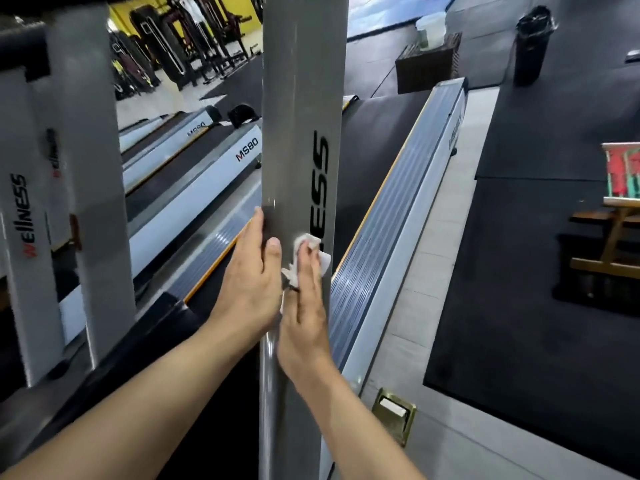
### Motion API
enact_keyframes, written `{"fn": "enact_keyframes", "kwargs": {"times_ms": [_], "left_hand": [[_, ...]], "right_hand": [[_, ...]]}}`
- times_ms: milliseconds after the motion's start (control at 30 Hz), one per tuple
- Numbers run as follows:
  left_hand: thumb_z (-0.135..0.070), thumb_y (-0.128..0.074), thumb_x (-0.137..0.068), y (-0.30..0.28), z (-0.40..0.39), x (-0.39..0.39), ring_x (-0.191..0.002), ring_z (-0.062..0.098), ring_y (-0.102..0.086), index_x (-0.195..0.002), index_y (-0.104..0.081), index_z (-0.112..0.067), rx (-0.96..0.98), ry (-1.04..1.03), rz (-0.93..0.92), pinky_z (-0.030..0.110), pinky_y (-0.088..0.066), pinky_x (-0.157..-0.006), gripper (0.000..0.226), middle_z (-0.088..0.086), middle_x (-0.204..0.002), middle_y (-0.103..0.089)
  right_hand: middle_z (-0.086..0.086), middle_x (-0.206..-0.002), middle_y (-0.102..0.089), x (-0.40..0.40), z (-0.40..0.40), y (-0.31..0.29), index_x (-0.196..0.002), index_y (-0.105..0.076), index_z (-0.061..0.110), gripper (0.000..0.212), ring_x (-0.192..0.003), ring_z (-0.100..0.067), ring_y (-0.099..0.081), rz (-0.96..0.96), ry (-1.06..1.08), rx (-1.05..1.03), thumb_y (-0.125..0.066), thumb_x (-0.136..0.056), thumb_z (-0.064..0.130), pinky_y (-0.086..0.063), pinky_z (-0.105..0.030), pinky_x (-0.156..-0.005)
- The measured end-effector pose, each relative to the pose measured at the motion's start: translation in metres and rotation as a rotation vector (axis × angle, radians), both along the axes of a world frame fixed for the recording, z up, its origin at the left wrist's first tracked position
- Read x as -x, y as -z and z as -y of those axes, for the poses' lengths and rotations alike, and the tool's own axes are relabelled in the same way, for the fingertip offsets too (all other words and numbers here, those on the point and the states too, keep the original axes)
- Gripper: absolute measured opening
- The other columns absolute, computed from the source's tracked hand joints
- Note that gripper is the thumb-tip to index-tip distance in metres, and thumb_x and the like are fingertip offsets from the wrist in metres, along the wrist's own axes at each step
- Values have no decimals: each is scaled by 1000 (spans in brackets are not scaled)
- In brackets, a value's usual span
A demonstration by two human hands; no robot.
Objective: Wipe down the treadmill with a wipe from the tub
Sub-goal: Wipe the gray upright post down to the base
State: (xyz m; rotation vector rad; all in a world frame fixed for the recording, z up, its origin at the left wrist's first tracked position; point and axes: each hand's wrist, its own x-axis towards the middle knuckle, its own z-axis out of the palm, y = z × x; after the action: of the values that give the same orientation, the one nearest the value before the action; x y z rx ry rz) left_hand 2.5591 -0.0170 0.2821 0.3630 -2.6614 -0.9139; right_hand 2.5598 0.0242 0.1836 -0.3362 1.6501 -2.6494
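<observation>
A grey upright post (301, 133) of the treadmill runs down the middle of the view, with black lettering on it. My right hand (304, 313) lies flat on the post's face and presses a crumpled white wipe (306, 252) against it under straight fingers. My left hand (252, 282) grips the post's left edge beside it, thumb on the front face. The treadmill's black belt (374, 140) and ribbed side rail (391, 216) stretch away behind the post. A white tub (431, 27) stands on a dark box far back.
More treadmills (194, 168) and white posts (86, 168) stand to the left. A black bin (531, 46) is at the back right. A wooden stand (620, 237) is on the black mat at right. A brass floor socket (394, 414) sits on the tiles near the rail.
</observation>
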Motion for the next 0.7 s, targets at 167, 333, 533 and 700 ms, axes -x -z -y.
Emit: {"fn": "enact_keyframes", "kwargs": {"times_ms": [167, 333, 533, 700], "left_hand": [[-26, -33, -110, -47, -18, 52, -152, -6, -8, -162, -4, -29, -2, 27, -12, 34, -13, -128, 59, -19, -167, -7], [-13, -38, -107, -69, -29, 64, -150, -1, -22, -159, 0, -40, 82, -45, 63, 25, -21, -123, 70, -15, -167, -15], [-14, -39, -107, -75, -35, 60, -149, -8, -20, -156, 3, -52, 52, -70, 97, 27, -22, -124, 75, -26, -165, -15], [-16, -35, -107, -73, -44, 63, -148, -10, -17, -153, 7, -58, 22, -110, 99, 25, -25, -121, 75, -31, -164, -8]], "right_hand": [[21, -164, -3, 86, -20, -33, -151, -11, 43, 64, -147, 14, 5, 124, 21, -72, -28, -105, 2, -4, -29, -127], [5, -169, -12, 107, -33, -93, -158, -25, 23, 67, -155, -5, -4, -173, 1, -78, -34, -96, -2, -7, -23, -125], [13, -166, -8, 170, -56, -128, -158, -22, 26, 65, -151, 7, 0, -26, -46, -87, -30, -101, -4, -3, -19, -125], [4, -168, -10, 221, -62, -202, -159, -23, 20, 70, -154, -4, 0, -243, 3, -117, -32, -96, -10, -2, -13, -120]]}}
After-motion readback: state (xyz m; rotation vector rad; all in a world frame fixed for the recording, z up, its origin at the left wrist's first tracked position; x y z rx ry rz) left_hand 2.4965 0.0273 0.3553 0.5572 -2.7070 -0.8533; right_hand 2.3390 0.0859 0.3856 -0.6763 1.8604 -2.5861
